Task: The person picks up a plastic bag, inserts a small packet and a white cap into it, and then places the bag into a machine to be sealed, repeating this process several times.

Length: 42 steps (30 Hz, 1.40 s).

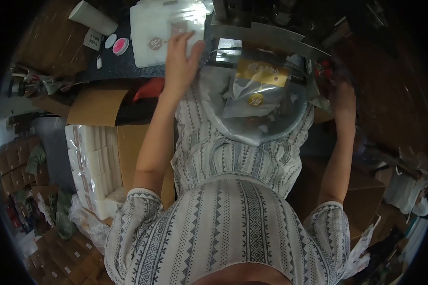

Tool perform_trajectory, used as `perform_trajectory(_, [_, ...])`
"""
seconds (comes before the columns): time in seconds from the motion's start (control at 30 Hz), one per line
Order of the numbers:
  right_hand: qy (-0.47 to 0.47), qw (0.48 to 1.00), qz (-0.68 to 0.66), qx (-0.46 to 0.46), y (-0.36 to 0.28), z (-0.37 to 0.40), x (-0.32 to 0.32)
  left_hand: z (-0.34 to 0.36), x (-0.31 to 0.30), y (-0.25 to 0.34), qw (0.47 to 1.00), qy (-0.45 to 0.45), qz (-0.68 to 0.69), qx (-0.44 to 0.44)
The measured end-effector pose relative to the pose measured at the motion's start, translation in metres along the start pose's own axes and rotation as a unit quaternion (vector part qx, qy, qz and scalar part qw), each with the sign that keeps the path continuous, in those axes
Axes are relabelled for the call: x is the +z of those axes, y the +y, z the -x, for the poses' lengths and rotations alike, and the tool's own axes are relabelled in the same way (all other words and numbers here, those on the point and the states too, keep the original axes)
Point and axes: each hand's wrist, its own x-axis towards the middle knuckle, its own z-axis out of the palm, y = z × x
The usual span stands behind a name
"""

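My left hand (181,56) reaches forward and rests on a stack of white packets (152,33) lying on the dark tabletop; its fingers lie flat on the top packet. My right hand (343,97) is stretched out to the right, in shadow near a metal machine (266,35); I cannot tell whether it holds anything. A metal bowl (257,118) in my lap holds silvery pouches, one with a gold label (262,73).
On the table's left stand a white paper cup (92,18), a pink round lid (121,46) and a small label. Below are open cardboard boxes (97,107) with stacked white packs (91,166). More boxes fill the floor at left.
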Motion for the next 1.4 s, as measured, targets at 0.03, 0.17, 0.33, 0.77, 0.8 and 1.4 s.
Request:
perform_trajectory(0.03, [0.000,0.999,-0.038,0.004,-0.002,0.000,0.001,0.014,0.001,-0.011,1.000,-0.003,-0.003,-0.001])
perform_trajectory(0.17, [0.028,0.995,-0.085,-0.047,0.006,-0.011,0.013,0.057,-0.004,-0.016,0.946,-0.040,-0.311,0.081])
perform_trajectory(0.33, [0.017,0.998,-0.019,0.064,-0.001,-0.002,0.001,0.059,-0.036,-0.006,0.964,-0.100,-0.245,0.006])
perform_trajectory(0.77, [-0.020,0.879,-0.325,-0.347,-0.130,0.020,-0.038,0.060,-0.039,0.073,0.990,-0.134,0.009,0.044])
perform_trajectory(0.8, [-0.092,0.874,-0.384,-0.283,-0.128,0.020,-0.038,0.061,-0.034,0.073,0.979,-0.196,0.037,0.048])
perform_trajectory(1.4, [-0.051,0.997,0.049,0.029,0.005,-0.005,-0.005,0.027,0.001,-0.020,0.996,-0.030,-0.066,0.046])
